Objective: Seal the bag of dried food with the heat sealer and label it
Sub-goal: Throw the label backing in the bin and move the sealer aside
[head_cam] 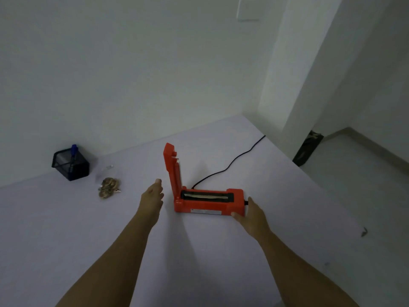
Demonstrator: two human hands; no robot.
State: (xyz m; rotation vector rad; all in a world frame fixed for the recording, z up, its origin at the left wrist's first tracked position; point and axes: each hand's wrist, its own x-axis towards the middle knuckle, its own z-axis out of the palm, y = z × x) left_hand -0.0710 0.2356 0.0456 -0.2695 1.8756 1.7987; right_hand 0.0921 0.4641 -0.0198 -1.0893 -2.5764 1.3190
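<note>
Head view, the only 1.

The heat sealer (208, 203), red, sits mid-table. Its lid (172, 167) stands upright on the left-end hinge, leaving the sealing strip exposed. A black cord (232, 165) runs from its back toward the far edge.

My left hand (152, 193) hovers just beside the hinge end. Its fingers are straight and close together, holding nothing and clear of the lid. My right hand (251, 214) rests against the sealer's right end, thumb on the front corner, fingers relaxed along the end and not clamped.

The bag of dried food (109, 187), clear plastic, lies flat on the table (221, 273) well left of the sealer. It is near a black mesh pen holder (70, 163) with a blue marker (74, 149) in it. The bag is not yet in the sealer.

Risks, my judgement:
- Nudging the body could drop the upright lid shut.
- A stray finger on the strip could burn if it is hot.
- I cannot tell whether the bag mouth is closed, so a careless lift could spill food.
- Food caught in the seam would spoil the seal.
- Dragging the sealer would tug the cord.
</note>
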